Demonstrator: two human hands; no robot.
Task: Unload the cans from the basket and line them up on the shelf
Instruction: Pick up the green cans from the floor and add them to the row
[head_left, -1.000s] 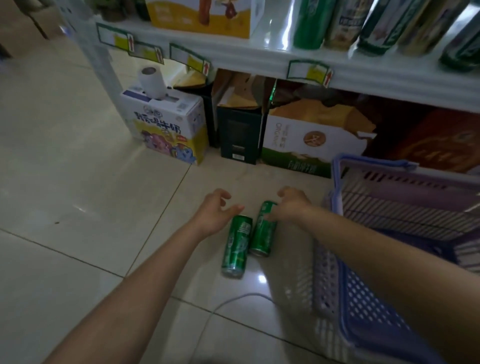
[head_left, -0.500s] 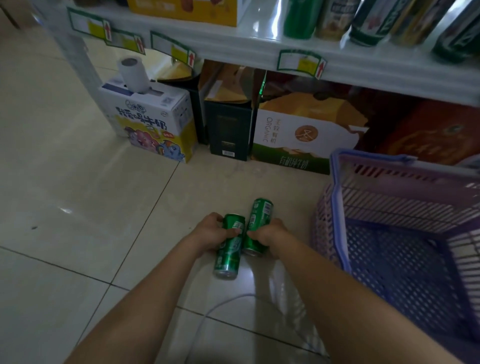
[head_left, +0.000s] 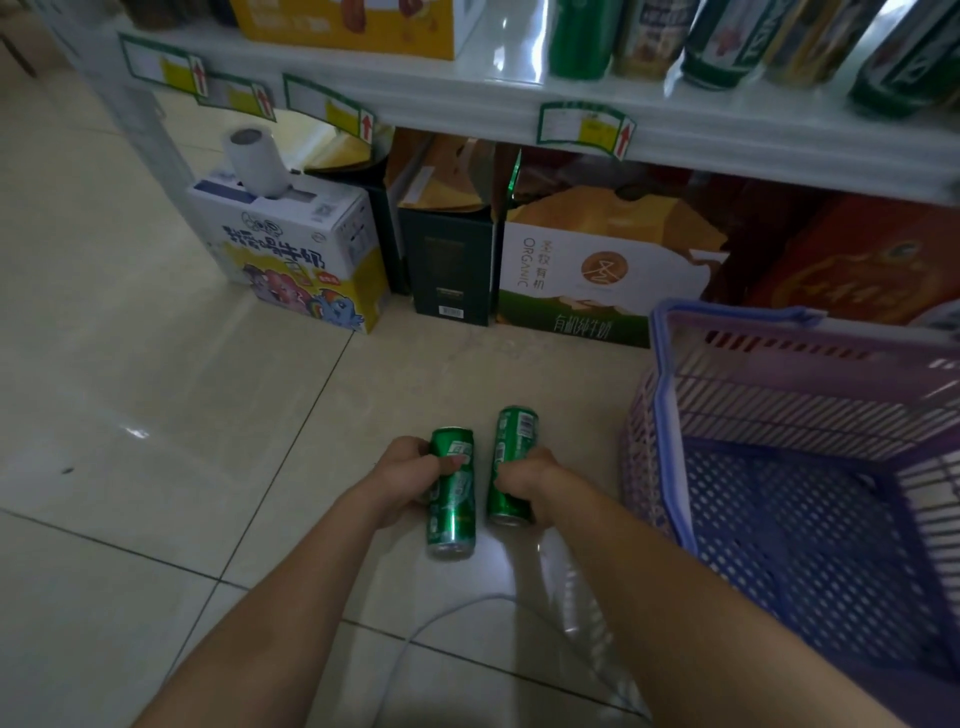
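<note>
My hands have closed in: left hand (head_left: 402, 480) and right hand (head_left: 522, 475) each grip a slim green metal can (head_left: 451, 501) beside the lilac plastic basket (head_left: 670, 452).

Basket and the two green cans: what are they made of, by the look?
Basket: looks like moulded plastic, matte purple and lilac; the sign is its lattice of regular holes and one-piece rim. Left green can and right green can: probably thin metal, glossy printed green; bright streaks run down their sides and a silvery rim shows at the near end. Each hand holds one.
</note>
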